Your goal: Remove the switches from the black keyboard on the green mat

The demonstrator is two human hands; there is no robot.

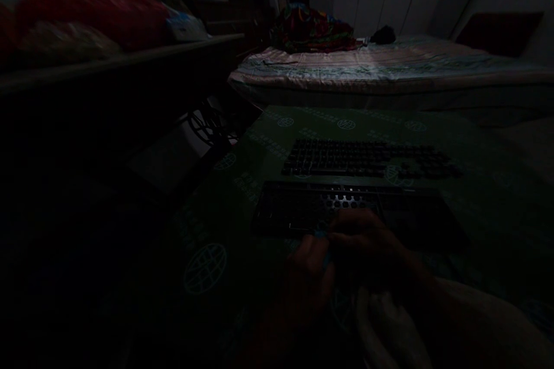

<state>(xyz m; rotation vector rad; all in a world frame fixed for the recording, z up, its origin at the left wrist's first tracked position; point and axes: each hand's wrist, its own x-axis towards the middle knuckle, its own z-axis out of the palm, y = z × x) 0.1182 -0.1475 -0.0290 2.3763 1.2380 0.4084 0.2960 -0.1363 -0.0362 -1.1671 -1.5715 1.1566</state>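
In the dim light, a dark keyboard base (285, 210) lies on the green sheet (242, 207) in front of me. Just beyond it, loose black keycaps (333, 155) are laid out in keyboard order. My left hand (308, 259) is closed around a small blue thing (321, 234) whose kind I cannot make out. Close beside it, my right hand (361, 230) has its fingers pinched together at the same blue thing, by the near edge of the base. Its fingertips are too dark to show what they hold.
A bed (346, 69) with a folded dark blanket (311, 29) stands behind the sheet. To the left is a shelf (173, 52) carrying a red bag (99, 11). Pale fabric (389, 317) lies under my right forearm.
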